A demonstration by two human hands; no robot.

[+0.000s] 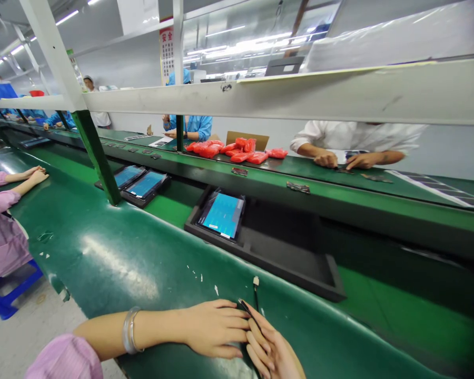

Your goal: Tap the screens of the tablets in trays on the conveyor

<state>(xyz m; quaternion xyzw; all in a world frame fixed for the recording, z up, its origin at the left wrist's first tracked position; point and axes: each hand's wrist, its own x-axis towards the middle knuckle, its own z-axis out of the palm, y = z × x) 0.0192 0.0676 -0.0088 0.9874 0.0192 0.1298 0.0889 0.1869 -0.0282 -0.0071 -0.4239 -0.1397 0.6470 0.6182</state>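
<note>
The person's two hands were close together at the near side of the green desk (142, 252). The left hand (217, 327) lay flat with its back up and its fingers long and loose. Its grip was let go, and nothing showed in it. Its fingertips touched the fingers of the right hand (274, 350). The right hand had curled fingers, and its grip was closed around a thin black thing (251, 315). What that thing was could not be told. Just past the hands lay a black cord (256, 299) with a white plug (256, 281) at its end. The hands hid the rest of the cord.

Past the desk, on the lower green belt (369, 310), a black tray (284, 231) held one tablet (222, 215) at its left end. Its blue screen was lit, so it seemed to be turned on already. No hand touched it. The white plug lay apart from it, so that plug was not joined to it. Two more lit tablets (146, 184) sat farther left. The hands seemed to be resting, and how much work was left was hard to tell.

At the left, a person in pink (3, 226) had folded hands on the desk. Across the belt lay a pile of red packs (237, 150).
</note>
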